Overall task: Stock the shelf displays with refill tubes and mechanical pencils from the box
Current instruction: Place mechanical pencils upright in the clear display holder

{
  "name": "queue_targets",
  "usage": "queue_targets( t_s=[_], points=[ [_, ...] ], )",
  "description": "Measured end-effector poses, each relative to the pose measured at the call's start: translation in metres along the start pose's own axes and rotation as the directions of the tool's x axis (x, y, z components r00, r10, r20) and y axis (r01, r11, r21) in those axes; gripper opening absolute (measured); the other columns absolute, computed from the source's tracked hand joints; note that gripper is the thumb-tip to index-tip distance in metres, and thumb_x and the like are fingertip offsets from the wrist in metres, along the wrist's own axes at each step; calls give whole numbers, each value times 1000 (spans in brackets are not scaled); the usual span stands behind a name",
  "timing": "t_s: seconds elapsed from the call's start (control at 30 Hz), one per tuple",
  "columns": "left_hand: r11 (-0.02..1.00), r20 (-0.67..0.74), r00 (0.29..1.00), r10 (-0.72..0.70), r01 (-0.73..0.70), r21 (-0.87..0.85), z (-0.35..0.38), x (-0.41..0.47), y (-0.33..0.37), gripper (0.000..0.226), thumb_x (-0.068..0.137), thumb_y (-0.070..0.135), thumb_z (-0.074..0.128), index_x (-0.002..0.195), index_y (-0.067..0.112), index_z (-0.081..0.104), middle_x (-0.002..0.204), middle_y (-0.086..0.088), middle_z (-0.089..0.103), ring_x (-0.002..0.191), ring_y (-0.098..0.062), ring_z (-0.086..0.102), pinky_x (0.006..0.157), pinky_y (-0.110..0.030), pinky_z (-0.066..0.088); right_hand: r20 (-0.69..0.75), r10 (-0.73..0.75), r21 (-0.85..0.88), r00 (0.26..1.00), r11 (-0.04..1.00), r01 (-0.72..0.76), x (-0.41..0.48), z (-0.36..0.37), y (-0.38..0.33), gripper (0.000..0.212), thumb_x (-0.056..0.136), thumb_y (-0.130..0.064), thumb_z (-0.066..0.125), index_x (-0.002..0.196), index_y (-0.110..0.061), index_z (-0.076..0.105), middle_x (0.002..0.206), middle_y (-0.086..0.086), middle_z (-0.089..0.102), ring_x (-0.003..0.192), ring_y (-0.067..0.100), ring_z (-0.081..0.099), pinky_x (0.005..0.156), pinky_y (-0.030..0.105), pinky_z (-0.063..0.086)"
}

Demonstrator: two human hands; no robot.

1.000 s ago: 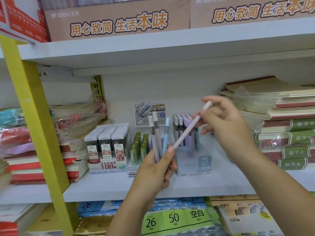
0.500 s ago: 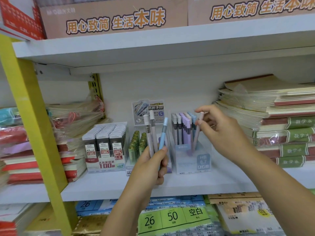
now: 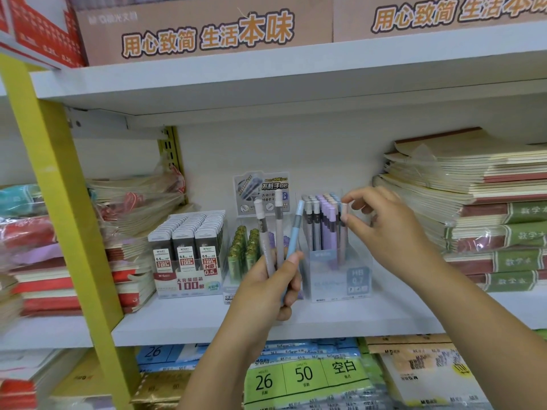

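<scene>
In the head view, your left hand [image 3: 266, 288] is raised in front of the white shelf board [image 3: 192, 321]. It grips three pencils upright in a fan: two grey-beige mechanical pencils [image 3: 262, 229] with white caps and one light blue mechanical pencil [image 3: 295, 232]. The fingers and thumb are curled round their lower halves. Your right hand [image 3: 393, 232] is at the clear plastic display stand [image 3: 340, 282], which sits on the shelf board just right of the left hand and holds rows of grey and lilac pencils upright. The thumb and forefinger pinch the cap of a pale pink mechanical pencil [image 3: 343, 211] standing at the right end of the stand; the other fingers are spread loosely. Left of the stand, a printed carton holds black-and-white lead refill tubes [image 3: 189, 250], and green refill tubes [image 3: 245, 255] stand between that carton and the left hand. A stack of cream notebooks [image 3: 488, 208] lies at the right.
</scene>
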State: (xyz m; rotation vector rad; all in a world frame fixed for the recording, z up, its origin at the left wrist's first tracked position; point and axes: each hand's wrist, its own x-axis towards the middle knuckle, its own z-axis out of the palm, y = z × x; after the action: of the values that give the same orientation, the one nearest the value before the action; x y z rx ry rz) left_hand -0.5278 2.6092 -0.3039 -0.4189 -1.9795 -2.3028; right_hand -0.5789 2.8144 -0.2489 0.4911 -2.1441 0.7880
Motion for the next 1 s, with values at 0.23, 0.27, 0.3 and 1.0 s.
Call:
queue_targets(
  t_s=[0.23,0.27,0.3,1.0],
  points=[
    [999,89,996,33,-33,6,4,-2,2,26,81,49,61,99,35,75,66,5,54,51,-7,40,42,-17,29,-51,3,-61,999,998,-6,-3,3,-9,24,93,-28,59,116,-25,65,103,-5,53,102,10,46,79,19,32],
    [999,100,994,36,-37,10,4,-2,2,27,82,50,61,100,35,74,67,5,54,51,-7,41,43,-17,29,-75,-7,-8,997,1000,6,-4,1,-15,22,94,-28,57,114,-26,65,100,-9,56,96,6,49,76,17,35],
    [999,111,993,40,-41,15,5,-1,2,27,83,49,61,101,35,74,67,5,54,51,-7,41,43,-17,29,-72,9,100,997,995,-2,-5,-2,-21,19,94,-29,57,111,-31,64,94,-14,61,89,1,54,73,14,39],
    [998,5,1000,17,-18,60,7,1,0,28,102,42,45,90,36,69,62,7,51,42,-6,29,38,-17,24,-118,13,190,993,982,10,2,-22,-5,37,90,-18,64,105,-47,48,79,-12,62,74,0,58,63,14,44]
  ],
)
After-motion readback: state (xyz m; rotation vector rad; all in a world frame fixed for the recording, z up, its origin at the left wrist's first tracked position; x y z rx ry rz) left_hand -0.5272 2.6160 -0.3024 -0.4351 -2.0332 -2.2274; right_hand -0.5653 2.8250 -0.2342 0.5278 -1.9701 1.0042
